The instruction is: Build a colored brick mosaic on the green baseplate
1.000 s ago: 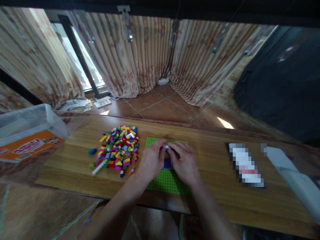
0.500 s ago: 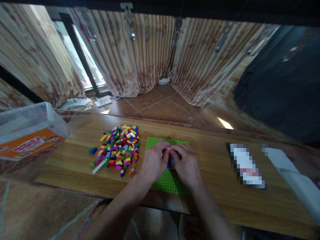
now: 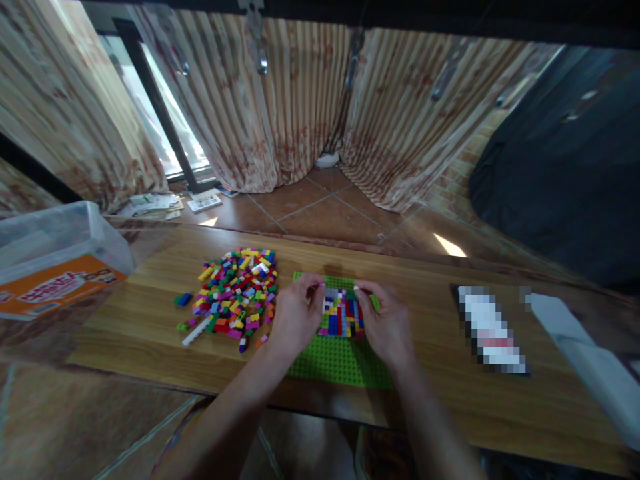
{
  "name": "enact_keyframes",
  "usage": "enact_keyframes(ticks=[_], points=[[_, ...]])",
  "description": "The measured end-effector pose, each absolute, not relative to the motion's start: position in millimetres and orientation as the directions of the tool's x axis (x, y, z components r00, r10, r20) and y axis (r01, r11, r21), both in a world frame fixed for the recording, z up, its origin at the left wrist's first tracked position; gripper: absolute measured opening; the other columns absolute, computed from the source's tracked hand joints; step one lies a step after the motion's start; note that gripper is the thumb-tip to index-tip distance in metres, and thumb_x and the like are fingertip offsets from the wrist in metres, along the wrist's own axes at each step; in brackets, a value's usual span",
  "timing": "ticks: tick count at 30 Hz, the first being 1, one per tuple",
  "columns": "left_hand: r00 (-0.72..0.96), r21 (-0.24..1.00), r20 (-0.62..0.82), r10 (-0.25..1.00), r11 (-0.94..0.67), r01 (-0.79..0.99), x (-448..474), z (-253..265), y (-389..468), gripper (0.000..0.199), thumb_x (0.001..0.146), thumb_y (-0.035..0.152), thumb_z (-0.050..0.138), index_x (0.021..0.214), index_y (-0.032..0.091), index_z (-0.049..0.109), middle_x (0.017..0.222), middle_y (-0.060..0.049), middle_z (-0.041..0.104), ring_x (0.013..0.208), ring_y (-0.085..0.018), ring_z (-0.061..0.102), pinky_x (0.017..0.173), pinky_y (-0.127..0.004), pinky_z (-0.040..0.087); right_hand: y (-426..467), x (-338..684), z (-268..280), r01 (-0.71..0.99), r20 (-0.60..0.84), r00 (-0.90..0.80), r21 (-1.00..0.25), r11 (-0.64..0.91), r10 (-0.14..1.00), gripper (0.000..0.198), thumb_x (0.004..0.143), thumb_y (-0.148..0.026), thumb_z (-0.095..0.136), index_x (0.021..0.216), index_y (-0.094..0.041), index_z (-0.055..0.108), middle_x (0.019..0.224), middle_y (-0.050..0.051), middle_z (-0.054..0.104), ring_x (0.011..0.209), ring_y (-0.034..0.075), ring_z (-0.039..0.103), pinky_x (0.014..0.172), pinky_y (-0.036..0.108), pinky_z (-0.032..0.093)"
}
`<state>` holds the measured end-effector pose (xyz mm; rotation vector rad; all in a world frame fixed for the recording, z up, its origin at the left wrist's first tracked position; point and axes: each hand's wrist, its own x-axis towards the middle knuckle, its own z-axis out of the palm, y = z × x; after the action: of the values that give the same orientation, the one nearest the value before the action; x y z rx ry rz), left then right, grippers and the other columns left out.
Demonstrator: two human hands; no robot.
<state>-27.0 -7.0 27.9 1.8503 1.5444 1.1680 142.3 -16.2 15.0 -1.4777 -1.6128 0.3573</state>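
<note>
A green studded baseplate (image 3: pixel 340 367) lies on the table, with a patch of toy bricks (image 3: pixel 341 319) in blue, red, yellow, white and purple built on it. Over the patch's left edge, my left hand (image 3: pixel 299 313) is closed in a pinch on a small pink brick (image 3: pixel 321 285). My right hand (image 3: pixel 387 321) is at the patch's right edge, its thumb and forefinger pinched around a small whitish piece (image 3: pixel 356 289), mostly covered by the fingertips. A gap between the hands shows the built patch.
Left of the baseplate is a loose pile of colourful bricks (image 3: pixel 235 293), with a long white piece (image 3: pixel 197 331) at its near side. A clear plastic box (image 3: pixel 107 233) with an orange label stands far left. A blurred-out flat object (image 3: pixel 493 330) lies on the wooden table (image 3: pixel 430 400) at right.
My hands have moved apart, from fingertips meeting over a pink piece to opposite sides of the built patch. More of the patch now shows between them.
</note>
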Motion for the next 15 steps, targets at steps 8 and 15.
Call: enact_keyframes(ticks=[8, 15], points=[[0.009, 0.781, 0.317, 0.948, -0.267, 0.565, -27.2, 25.0, -5.0, 0.011, 0.087, 0.015, 0.054, 0.09, 0.019, 0.065, 0.082, -0.002, 0.071, 0.075, -0.015, 0.067, 0.07, -0.025, 0.05, -15.5, 131.2, 0.7, 0.554, 0.347, 0.131, -0.802, 0.222, 0.929, 0.014, 0.084, -0.03, 0.065, 0.088, -0.028, 0.078, 0.111, 0.006, 0.068, 0.11, 0.025, 0.056, 0.098, 0.045, 0.042], [-0.004, 0.795, 0.31, 0.951, -0.257, 0.549, -29.2, 24.4, -4.5, 0.011, 0.087, 0.015, 0.055, 0.091, 0.019, 0.065, 0.083, -0.002, 0.072, 0.076, -0.015, 0.067, 0.07, -0.026, 0.05, -12.0, 134.3, -8.2, 0.416, 0.255, 0.178, -0.895, 0.162, 0.951, 0.013, 0.08, -0.033, 0.068, 0.087, -0.028, 0.078, 0.11, 0.006, 0.068, 0.106, 0.024, 0.059, 0.097, 0.045, 0.043]])
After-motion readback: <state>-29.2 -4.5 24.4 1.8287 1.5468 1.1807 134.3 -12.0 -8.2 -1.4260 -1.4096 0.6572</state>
